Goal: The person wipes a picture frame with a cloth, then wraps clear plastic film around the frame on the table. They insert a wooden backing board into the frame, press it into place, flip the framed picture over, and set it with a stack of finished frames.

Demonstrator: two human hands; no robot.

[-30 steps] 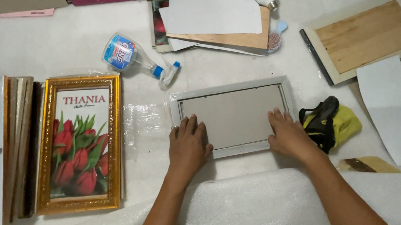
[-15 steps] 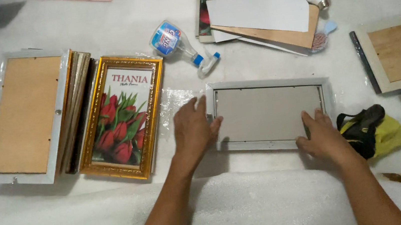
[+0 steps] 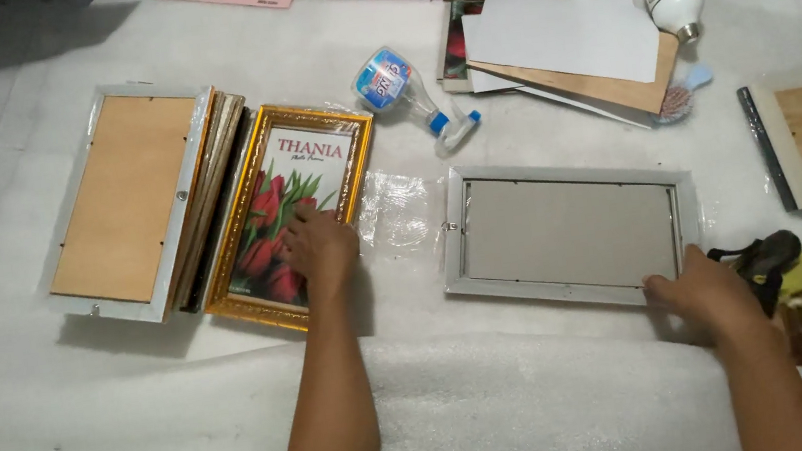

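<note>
The left hand lies flat, fingers spread, on the gold-framed tulip picture beside the stacked frames, while the right hand pinches the face-down silver frame's near corner; lifting evenly should avoid scratching glass.

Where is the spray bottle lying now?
In the head view, the spray bottle lies on its side at top centre, between the gold frame and the stack of boards, above the white frame.
</note>
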